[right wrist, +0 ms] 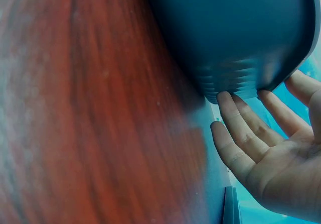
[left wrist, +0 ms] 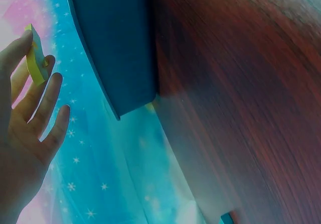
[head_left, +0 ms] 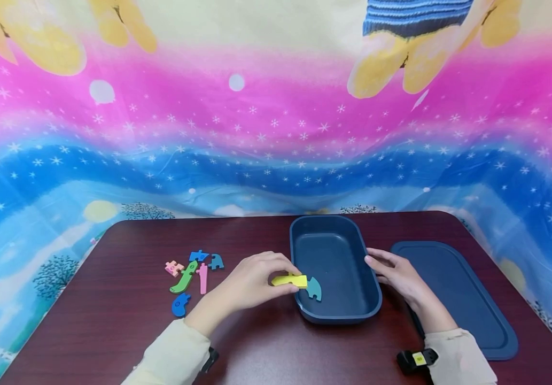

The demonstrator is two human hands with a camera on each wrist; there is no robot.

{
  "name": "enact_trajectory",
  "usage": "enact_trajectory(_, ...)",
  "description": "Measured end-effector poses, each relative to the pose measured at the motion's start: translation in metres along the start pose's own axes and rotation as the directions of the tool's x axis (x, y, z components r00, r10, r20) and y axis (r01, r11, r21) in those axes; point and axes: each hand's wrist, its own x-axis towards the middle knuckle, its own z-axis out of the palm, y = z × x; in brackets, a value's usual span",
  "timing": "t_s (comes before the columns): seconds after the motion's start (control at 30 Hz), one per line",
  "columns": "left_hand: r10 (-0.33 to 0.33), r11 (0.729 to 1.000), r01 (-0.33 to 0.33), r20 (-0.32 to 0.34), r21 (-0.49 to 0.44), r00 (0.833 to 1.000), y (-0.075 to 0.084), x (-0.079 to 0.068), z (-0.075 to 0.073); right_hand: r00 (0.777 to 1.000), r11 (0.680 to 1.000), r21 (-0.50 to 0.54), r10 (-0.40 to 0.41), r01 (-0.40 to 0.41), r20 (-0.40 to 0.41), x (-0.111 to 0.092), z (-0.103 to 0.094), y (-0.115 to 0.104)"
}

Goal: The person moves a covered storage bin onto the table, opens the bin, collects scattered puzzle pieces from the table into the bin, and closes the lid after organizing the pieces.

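My left hand [head_left: 258, 278] pinches a yellow puzzle piece [head_left: 291, 280] between thumb and fingers, over the left rim of a dark blue box [head_left: 335, 315]. In the left wrist view the yellow piece [left wrist: 36, 61] stands between the thumb and fingertips, the other fingers spread. A teal puzzle piece [head_left: 314, 289] is inside the box, close to the yellow one. My right hand [head_left: 398, 275] rests its fingertips against the box's right side, thumb at the rim. The right wrist view shows these fingers [right wrist: 246, 133] loosely extended along the outer wall.
On the table's left lie several puzzle pieces, among them a green one [head_left: 185, 277], a pink one [head_left: 202, 279] and a blue one [head_left: 180, 305]. A dark blue lid [head_left: 458, 299] lies flat at the right. Behind the table hangs a patterned cloth [head_left: 266, 123].
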Motion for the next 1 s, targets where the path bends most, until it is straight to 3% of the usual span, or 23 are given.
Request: enact_trajectory(1.0, 0.072, 0.996, -0.068, 0.085, -0.053, 0.994, 0.029, 0.023, 0.028, 1.000, 1.000, -0.003, 0.004, -0.004, -0.015, 0.001, -0.001, -0.001)
